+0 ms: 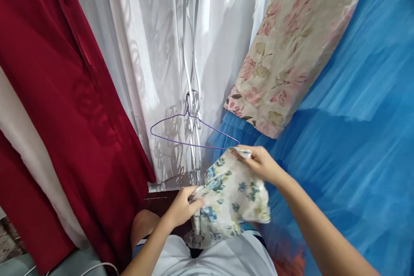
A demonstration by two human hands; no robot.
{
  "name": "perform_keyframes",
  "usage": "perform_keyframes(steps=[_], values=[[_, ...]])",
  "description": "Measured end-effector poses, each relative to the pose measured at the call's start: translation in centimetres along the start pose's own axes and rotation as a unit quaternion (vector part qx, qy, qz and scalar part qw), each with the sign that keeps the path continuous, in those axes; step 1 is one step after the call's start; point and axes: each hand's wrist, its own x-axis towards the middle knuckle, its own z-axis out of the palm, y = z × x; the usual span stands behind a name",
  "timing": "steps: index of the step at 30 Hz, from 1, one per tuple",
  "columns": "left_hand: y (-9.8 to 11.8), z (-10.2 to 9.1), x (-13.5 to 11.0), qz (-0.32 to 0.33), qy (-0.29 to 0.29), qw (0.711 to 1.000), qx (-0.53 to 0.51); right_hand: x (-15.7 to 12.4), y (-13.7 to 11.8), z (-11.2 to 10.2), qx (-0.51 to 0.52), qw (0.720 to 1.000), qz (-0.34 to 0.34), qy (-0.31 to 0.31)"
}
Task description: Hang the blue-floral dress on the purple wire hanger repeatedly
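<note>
A pale floral garment point(233, 194) with blue and yellow flowers hangs between my hands above my lap. My left hand point(186, 207) pinches its left side, thumb and fingers closed on the gathered cloth. Higher up, my right hand point(255, 161) grips the upper right edge, where the fabric folds over. Just behind that hand is the right end of a purple wire hanger point(174, 140). The hanger's hook sits on a white metal rack point(193, 99). Whether the garment touches the hanger's end is hidden by my right hand.
White curtains point(145, 51) fall behind the rack. Dark red cloth point(64, 95) hangs at left. To the right are a beige cloth with pink flowers point(278, 64) and blue tulle point(362, 138). A white cable point(100, 264) lies at lower left.
</note>
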Motion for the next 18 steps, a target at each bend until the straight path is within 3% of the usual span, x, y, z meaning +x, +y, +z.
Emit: perform_keyframes(steps=[3, 5, 8, 11, 14, 18], values=[[0.8, -2.1, 0.1, 0.019, 0.022, 1.000, -0.010, 4.1, 1.4, -1.6, 0.079, 0.991, 0.048, 0.100], [1.5, -3.7, 0.3, 0.026, 0.029, 0.999, -0.021, 7.0, 2.0, -1.4, 0.131, 0.982, 0.069, 0.115], [2.0, -6.4, 0.6, 0.025, 0.039, 0.998, -0.049, 10.1, 2.1, 0.3, 0.210, 0.970, 0.123, 0.012], [1.5, -9.8, 0.9, 0.052, 0.091, 0.993, 0.056, 10.8, 1.9, 1.9, 0.290, 0.936, 0.183, -0.077], [0.1, -13.7, 1.6, 0.068, 0.121, 0.963, 0.232, 10.3, 1.7, 2.1, 0.313, 0.926, 0.193, -0.084], [-1.4, -18.4, 4.4, -0.024, 0.086, 0.964, 0.249, 10.3, 1.5, 1.4, 0.319, 0.915, 0.221, -0.114]])
